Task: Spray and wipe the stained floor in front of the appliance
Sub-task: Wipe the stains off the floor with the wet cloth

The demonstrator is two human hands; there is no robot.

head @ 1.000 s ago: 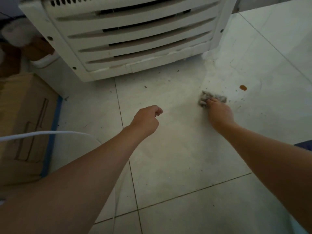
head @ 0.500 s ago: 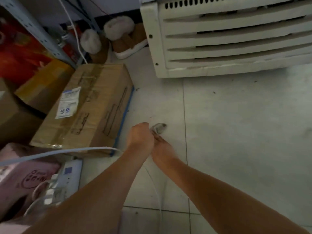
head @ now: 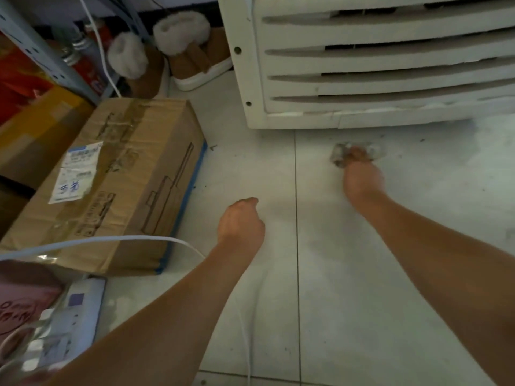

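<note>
Head view: right hand (head: 362, 179) presses cloth (head: 338, 155) near appliance (head: 376, 65) base edge.

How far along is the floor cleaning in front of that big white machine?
Midway, it seems. Done: the tile near the appliance shows pale smeared streaks, as if already sprayed and rubbed. In hand: the right hand presses a grey rag to the floor just before the appliance; the left hand is a loose, empty-looking fist. Left: dark specks remain. No spray bottle is in view.

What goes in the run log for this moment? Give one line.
right hand: pressing rag on floor before appliance | left hand: fisted, empty | spray bottle: unseen
</note>
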